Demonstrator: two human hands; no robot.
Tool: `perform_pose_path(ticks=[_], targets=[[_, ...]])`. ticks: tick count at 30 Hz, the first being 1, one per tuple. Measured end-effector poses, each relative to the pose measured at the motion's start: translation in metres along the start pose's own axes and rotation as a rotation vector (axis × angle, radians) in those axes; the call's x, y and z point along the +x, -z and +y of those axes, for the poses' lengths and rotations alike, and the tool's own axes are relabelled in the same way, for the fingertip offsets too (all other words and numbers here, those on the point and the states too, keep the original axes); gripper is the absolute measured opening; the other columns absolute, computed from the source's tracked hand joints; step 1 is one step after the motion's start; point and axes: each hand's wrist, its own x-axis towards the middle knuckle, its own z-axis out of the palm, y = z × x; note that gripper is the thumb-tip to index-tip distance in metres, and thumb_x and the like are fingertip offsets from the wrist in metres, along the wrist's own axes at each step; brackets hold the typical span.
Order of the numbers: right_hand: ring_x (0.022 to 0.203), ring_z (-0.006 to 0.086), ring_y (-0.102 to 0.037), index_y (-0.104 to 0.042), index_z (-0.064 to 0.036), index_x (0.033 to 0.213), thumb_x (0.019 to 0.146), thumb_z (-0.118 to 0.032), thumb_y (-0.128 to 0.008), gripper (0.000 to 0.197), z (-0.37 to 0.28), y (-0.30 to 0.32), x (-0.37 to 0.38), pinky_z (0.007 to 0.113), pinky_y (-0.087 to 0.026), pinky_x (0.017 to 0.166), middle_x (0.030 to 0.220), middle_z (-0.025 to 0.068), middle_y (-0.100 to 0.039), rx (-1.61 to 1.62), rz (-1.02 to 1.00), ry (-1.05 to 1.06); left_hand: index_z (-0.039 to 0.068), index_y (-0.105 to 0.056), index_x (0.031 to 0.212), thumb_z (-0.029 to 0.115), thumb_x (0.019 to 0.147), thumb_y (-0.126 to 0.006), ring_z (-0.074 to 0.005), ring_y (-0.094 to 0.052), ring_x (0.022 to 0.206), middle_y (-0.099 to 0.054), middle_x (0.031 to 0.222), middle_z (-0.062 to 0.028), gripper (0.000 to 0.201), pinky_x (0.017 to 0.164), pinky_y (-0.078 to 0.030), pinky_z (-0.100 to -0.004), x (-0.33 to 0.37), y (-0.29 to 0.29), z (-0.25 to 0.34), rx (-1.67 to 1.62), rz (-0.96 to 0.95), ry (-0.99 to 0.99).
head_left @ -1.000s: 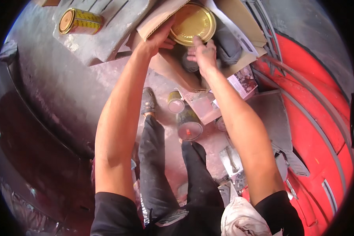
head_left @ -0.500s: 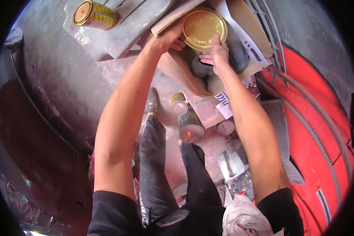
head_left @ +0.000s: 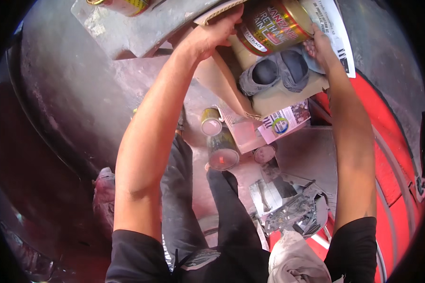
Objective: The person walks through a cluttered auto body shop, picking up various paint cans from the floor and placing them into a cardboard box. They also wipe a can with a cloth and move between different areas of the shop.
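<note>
A paint can (head_left: 279,23) with a dark red, gold and green label lies tilted over the cardboard box (head_left: 288,94), its printed side toward me. My right hand (head_left: 320,45) grips the can at its right end, fingers bent round the edge. My left hand (head_left: 216,35) is at the box's left wall, just below a raised flap (head_left: 217,12); its fingers curl over the cardboard beside the can. Two dark grey, rounded, hollow pieces (head_left: 264,73) rest in the box below the can; their kind is unclear. A printed sheet (head_left: 337,42) stands along the box's right side.
At upper left, a worn grey stand (head_left: 141,35) bears a yellow can (head_left: 123,4). Several used cans, one large (head_left: 223,158), stand on the floor near my feet, beside a magazine (head_left: 288,122). A red car panel (head_left: 387,127) curves at right; a dark car body (head_left: 38,155) lies left.
The can's gold lid faced me before; now the can has tipped so that its label shows. My right hand has moved right with it, uncovering the grey pieces. The left stays near the flap.
</note>
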Motion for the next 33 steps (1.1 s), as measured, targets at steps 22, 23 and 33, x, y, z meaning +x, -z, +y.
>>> perform_pose_path(ticks=[22, 23, 33], targets=[[0.043, 0.0136, -0.051, -0.061, 0.0, 0.084, 0.103, -0.059, -0.04, 0.065, 0.005, -0.021, -0.011, 0.026, -0.037, 0.035, 0.062, 0.0086, -0.058, -0.002, -0.028, 0.1, 0.007, -0.035, 0.157, 0.051, 0.106, -0.04, -0.0303, -0.057, 0.126, -0.05, 0.149, -0.0195, 0.067, 0.101, -0.049, -0.0398, -0.033, 0.04, -0.011, 0.083, -0.121, 0.044], [0.043, 0.0135, -0.051, -0.061, 0.0002, 0.083, 0.103, -0.058, -0.039, 0.066, 0.006, -0.022, -0.013, 0.026, -0.037, 0.035, 0.062, 0.0086, -0.058, -0.002, -0.029, 0.099, 0.006, -0.036, 0.157, 0.049, 0.106, -0.04, -0.0303, -0.057, 0.125, -0.051, 0.149, -0.0195, 0.066, 0.1, -0.05, -0.0395, -0.033, 0.039, -0.009, 0.08, -0.11, 0.062], [0.043, 0.0136, -0.051, -0.061, -0.0011, 0.089, 0.105, -0.055, -0.035, 0.062, 0.005, -0.028, -0.027, 0.027, -0.038, 0.036, 0.063, 0.0076, -0.059, -0.04, -0.032, 0.141, 0.004, -0.045, 0.151, 0.043, 0.106, -0.047, -0.0228, -0.063, 0.111, -0.058, 0.14, -0.0157, 0.059, 0.094, -0.052, -0.0363, -0.043, 0.044, -0.005, 0.045, -0.078, 0.065]])
